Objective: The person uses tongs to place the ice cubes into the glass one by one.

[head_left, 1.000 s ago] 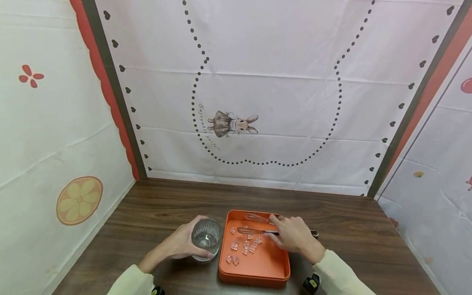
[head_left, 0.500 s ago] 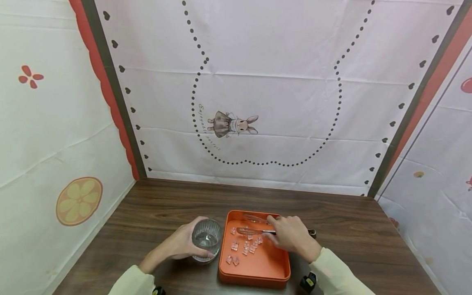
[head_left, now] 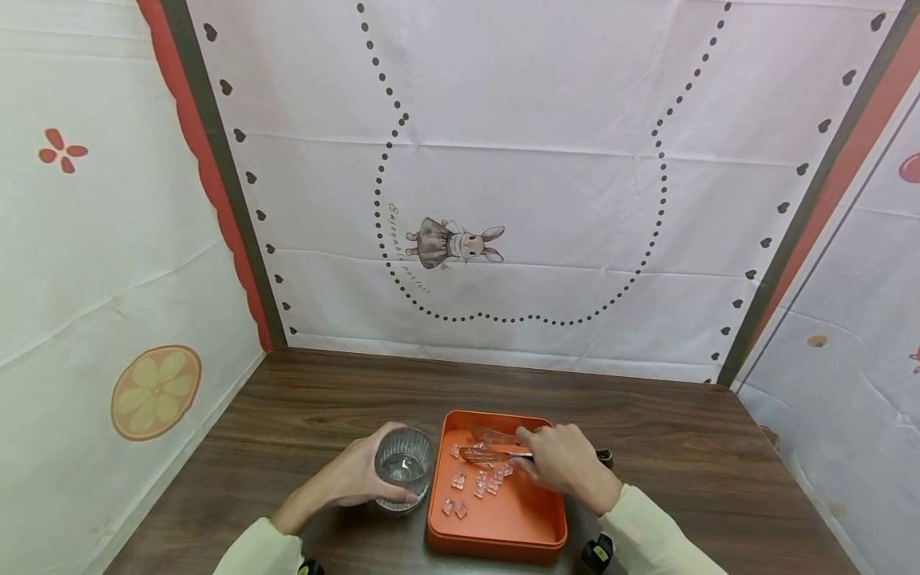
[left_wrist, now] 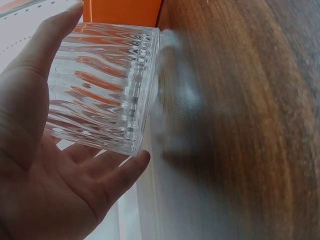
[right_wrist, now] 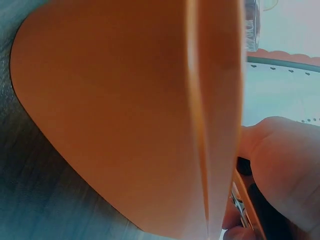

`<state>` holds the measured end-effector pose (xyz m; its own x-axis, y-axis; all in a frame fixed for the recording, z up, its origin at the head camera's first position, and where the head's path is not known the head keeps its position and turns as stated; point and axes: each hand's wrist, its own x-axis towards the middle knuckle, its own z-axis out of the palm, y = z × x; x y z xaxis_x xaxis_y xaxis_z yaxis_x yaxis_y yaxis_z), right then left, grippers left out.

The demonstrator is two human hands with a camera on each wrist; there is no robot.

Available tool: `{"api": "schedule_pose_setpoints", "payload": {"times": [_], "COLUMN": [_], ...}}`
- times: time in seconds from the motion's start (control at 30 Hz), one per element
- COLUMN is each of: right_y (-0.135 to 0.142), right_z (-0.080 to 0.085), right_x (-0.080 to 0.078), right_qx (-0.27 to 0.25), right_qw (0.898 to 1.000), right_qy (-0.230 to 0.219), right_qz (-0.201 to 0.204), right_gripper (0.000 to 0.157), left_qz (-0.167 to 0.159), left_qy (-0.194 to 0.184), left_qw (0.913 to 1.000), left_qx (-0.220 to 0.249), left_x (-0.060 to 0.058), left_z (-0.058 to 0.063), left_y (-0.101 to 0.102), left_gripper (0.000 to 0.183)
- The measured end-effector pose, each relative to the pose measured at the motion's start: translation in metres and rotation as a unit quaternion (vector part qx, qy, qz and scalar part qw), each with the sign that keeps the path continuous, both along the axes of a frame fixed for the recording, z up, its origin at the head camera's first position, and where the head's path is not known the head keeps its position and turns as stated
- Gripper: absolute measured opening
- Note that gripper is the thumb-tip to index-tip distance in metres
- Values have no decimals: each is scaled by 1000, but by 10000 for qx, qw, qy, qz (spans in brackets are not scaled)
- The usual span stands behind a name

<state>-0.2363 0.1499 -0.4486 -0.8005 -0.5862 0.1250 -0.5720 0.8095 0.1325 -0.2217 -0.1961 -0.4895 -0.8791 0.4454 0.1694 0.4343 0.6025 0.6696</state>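
My left hand (head_left: 354,473) grips a clear ribbed glass (head_left: 404,461), thumb on the near side and fingers around the far side. In the left wrist view the glass (left_wrist: 100,90) lies between thumb and fingers, close beside the orange tray. My right hand (head_left: 566,459) holds a pair of tongs (head_left: 476,455) with clear tips and dark handles. The tips are spread apart over the back of the tray, among small clear cubes (head_left: 458,480). In the right wrist view the tray's wall hides most of the tongs; part of the dark handle (right_wrist: 267,212) shows under the thumb.
The shallow orange tray (head_left: 513,523) stands on a dark wooden table (head_left: 345,383), right of the glass. Several cubes lie in its left half. Printed white cloth (head_left: 532,200) hangs behind the table and on both sides.
My right hand has shifted slightly left with the tongs, and their tips have drawn closer together near the back cubes. The left hand and the glass stay put.
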Motion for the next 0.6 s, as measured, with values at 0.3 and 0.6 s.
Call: {"api": "schedule_pose_setpoints", "payload": {"times": [0.3, 0.6], "right_y": [-1, -1], "right_z": [-3, -1], "right_x": [0, 0], "right_qx": [50, -138], "right_qw": [9997, 9997], "right_qy": [203, 195], "right_qz": [139, 105], "right_gripper": [29, 26], "left_qz": [-18, 17], "left_qy": [-45, -158], "left_qw": [10000, 9999], "left_qx": [36, 28], "left_x": [0, 0], "left_z": [1, 3], "left_y": [0, 1], "left_gripper": [94, 93]}}
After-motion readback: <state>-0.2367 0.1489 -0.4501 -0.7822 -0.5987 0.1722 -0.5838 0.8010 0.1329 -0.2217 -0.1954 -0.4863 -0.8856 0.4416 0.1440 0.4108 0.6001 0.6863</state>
